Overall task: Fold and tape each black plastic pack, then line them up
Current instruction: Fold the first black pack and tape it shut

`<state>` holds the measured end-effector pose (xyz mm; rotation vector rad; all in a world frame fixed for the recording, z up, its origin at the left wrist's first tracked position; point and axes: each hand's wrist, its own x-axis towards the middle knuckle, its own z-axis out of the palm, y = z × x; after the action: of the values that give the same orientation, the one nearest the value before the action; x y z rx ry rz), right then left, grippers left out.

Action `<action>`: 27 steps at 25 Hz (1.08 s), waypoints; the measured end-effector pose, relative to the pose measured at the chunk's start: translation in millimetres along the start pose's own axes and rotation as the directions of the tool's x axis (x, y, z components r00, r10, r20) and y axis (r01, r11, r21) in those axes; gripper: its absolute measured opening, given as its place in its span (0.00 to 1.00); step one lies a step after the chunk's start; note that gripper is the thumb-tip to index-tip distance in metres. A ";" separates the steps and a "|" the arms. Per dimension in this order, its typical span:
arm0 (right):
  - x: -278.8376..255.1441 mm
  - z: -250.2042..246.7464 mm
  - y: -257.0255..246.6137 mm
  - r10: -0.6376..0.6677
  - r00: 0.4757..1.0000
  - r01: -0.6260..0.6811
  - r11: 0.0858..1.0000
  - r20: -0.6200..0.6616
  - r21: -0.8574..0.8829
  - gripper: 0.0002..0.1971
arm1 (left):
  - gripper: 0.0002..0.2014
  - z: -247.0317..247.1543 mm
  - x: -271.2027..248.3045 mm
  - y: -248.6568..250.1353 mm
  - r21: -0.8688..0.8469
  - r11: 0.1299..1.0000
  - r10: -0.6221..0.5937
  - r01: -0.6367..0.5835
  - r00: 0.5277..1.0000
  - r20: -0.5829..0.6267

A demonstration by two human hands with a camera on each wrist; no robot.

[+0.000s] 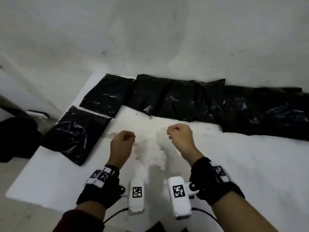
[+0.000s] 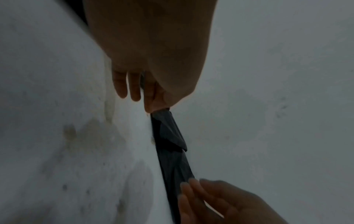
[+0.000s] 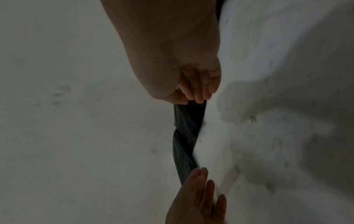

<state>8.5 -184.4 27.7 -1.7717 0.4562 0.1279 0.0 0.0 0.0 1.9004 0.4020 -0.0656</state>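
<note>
Head view: both fists over the stained white table (image 1: pixel 217 164), mid-frame.
Left hand (image 1: pixel 122 143): fingers curled, nothing visibly held here.
Right hand (image 1: pixel 179 138): same deal.
Wrist views: dark strip (image 2: pixel 172 151) past the fingertips; can't tell if anything's pinched.
Packs: black plastic packs (image 1: pixel 175 99) in a row along the table's far edge, one pack (image 1: pixel 75 133) left.

**Glossy plastic, matt stained table**

The black packs (image 1: pixel 98 96) in front of you are thin, crinkled plastic film with glossy highlights. Beneath them, the white table (image 1: pixel 234 164) looks matt and slightly rough, with brownish stains near your hands. Behind the table, the wall (image 1: pixel 150 39) is matt, scuffed white.
</note>
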 end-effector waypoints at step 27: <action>20.5 104.6 -24.0 0.174 0.982 -0.185 0.963 0.076 0.195 0.10 | 0.26 -69.9 77.6 -8.0 -0.103 0.974 -0.209 0.200 0.974 -0.090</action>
<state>52.4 -85.0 16.4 -1.5226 0.5679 0.2518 60.1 85.8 -0.3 1.7691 0.6582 -0.0871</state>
